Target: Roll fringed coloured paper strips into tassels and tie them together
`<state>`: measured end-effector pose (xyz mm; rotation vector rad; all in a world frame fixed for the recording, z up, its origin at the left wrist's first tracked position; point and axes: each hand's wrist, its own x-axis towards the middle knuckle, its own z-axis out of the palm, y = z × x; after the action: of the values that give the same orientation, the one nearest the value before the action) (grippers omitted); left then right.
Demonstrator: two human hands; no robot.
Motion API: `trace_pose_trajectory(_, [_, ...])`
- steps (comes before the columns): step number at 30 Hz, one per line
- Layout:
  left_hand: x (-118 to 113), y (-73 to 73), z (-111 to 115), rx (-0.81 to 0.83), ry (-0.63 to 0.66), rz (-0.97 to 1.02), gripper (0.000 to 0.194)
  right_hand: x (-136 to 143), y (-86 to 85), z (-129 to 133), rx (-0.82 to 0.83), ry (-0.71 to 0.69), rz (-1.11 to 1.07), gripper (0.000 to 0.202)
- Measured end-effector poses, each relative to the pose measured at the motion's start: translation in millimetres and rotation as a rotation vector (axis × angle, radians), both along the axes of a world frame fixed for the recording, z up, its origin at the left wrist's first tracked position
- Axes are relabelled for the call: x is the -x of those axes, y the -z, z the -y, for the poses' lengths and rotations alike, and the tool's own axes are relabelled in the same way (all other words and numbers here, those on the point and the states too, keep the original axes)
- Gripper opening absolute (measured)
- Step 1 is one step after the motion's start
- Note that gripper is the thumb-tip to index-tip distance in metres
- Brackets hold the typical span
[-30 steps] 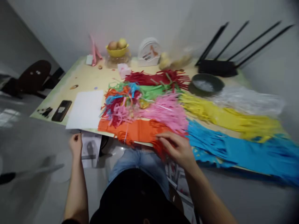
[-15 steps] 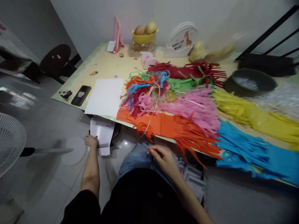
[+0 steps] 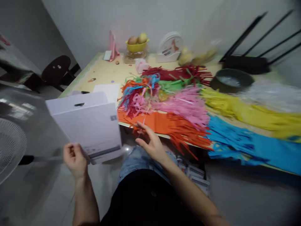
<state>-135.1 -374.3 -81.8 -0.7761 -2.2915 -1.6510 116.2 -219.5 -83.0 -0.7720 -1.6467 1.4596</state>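
Observation:
My left hand (image 3: 75, 159) grips the lower left edge of a white cardboard box (image 3: 90, 127) with a hanging tab and a dark printed stripe. The box is raised and tilted in front of the table's left end, hiding part of a white sheet (image 3: 108, 90). My right hand (image 3: 150, 142) is empty, its fingers apart, above my lap by the table edge. Just beyond it lies an orange fringed paper strip (image 3: 156, 123). Behind that are pink fringe (image 3: 185, 105) and a mixed bundle of coloured fringe (image 3: 138, 97).
Blue fringed paper (image 3: 237, 138), yellow fringe (image 3: 246, 114) and a dark bowl (image 3: 231, 81) occupy the right side. A black router (image 3: 245, 64) stands behind. Fruit in a yellow basket (image 3: 136, 47) sits at the back. A fan (image 3: 10, 147) stands at left, near a stool (image 3: 56, 70).
My left hand has lifted the white box from below the table edge up into view, turning its broad face toward me. My right hand has moved slightly up and left, fingers opening.

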Motion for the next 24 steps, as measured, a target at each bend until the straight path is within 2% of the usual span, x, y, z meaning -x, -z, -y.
trace_pose_trajectory(3, [-65.1, 0.4, -57.2, 0.003, 0.438, 0.177, 0.025, -20.1, -7.0, -16.4, 0.129, 0.072, -0.109, 0.062])
trace_pose_trajectory(5, [-100.8, 1.0, -91.7, -0.017, 0.675, 0.228, 0.02, -46.5, -5.2, -25.4, 0.203, 0.22, -0.087, 0.059])
trace_pose_trajectory(7, [-126.3, -3.6, -120.5, -0.099, 0.803, 0.179, 0.029, -75.5, -0.4, -29.0, 0.239, 0.363, -0.055, 0.059])
trace_pose_trajectory(9, [-141.8, -13.0, -144.1, -0.144, 0.871, 0.063, 0.048, -99.5, 5.3, -27.5, 0.241, 0.418, -0.037, 0.057])
trace_pose_trajectory(11, [-150.4, -23.2, -163.0, -0.062, 0.94, -0.068, 0.046, -114.5, 10.8, -23.2, 0.238, 0.405, -0.026, 0.055])
trace_pose_trajectory(14, [-157.0, -31.5, -182.0, 0.11, 0.969, -0.171, 0.027, -122.0, 19.3, -17.3, 0.246, 0.408, -0.013, 0.053])
trace_pose_trajectory(16, [-159.4, -31.4, -188.6, 0.167, 0.96, -0.14, 0.02, -121.8, 26.3, -16.2, 0.261, 0.445, 0.005, 0.052])
trace_pose_trajectory(18, [-160.0, -28.8, -191.9, 0.219, 0.977, -0.089, 0.022, -120.9, 34.1, -17.6, 0.276, 0.48, 0.031, 0.051])
trace_pose_trajectory(22, [-156.5, -24.9, -195.8, 0.356, 1.118, 0.037, 0.033, -121.6, 44.7, -23.9, 0.283, 0.492, 0.038, 0.05])
trace_pose_trajectory(24, [-152.7, -26.5, -198.5, 0.35, 1.165, 0.137, 0.038, -122.8, 43.8, -27.2, 0.286, 0.457, 0.015, 0.049])
